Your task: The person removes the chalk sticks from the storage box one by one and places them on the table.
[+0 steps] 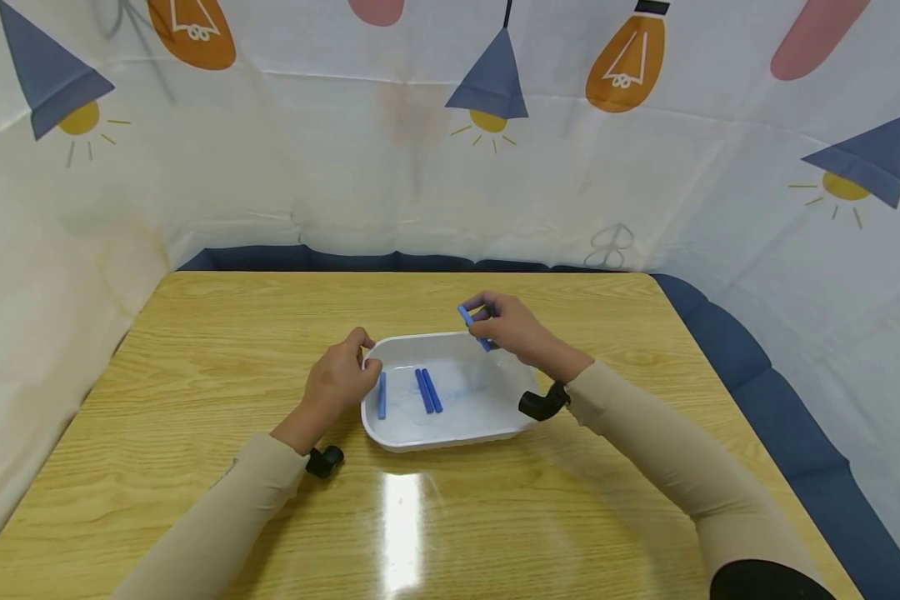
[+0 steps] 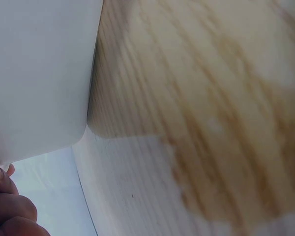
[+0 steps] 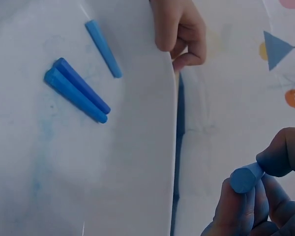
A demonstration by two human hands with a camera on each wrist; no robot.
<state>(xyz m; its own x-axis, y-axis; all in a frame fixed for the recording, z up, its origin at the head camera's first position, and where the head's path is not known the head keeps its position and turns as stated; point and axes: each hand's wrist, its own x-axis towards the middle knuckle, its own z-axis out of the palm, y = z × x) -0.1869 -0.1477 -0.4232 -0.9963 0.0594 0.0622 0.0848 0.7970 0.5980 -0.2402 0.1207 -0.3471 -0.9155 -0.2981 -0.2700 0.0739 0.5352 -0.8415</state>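
Observation:
My right hand (image 1: 521, 330) pinches a blue chalk stick (image 1: 465, 315) between thumb and fingers, above the far rim of a white tray (image 1: 483, 400). In the right wrist view the held chalk's flat end (image 3: 244, 180) faces the camera, and the fingers look smudged with blue. At the tray's left side my left hand (image 1: 336, 377) grips the rim between thumb and fingers. Inside the tray, two darker blue chalk sticks (image 1: 428, 392) lie side by side left of the middle. Another blue chalk stick (image 1: 382, 396) lies along the left wall, near my left thumb.
The tray stands on a wood-grain table (image 1: 232, 350). Faint blue smears mark its floor. A white curtain with printed lamps (image 1: 487, 79) hangs behind the table, with a dark blue band (image 1: 345, 260) along the far edge. Each wrist wears a black camera mount (image 1: 324, 461).

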